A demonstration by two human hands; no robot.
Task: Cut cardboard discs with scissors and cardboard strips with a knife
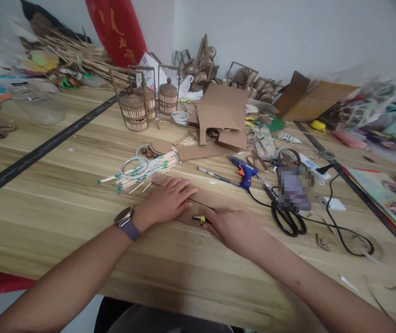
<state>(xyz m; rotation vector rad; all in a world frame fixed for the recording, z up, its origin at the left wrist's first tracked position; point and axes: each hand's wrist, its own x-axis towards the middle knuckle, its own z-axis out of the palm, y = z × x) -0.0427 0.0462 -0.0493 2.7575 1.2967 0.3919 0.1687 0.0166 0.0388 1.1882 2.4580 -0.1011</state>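
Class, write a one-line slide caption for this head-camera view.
Left hand flat on a cardboard strip, right hand gripping a yellow-tipped tool, glue gun and scissors nearby.

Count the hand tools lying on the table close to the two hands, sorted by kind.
Blue glue gun: 1
Black-handled scissors: 1
Pen: 1
Small yellow-tipped tool, in the grip of the right hand: 1
Total: 4
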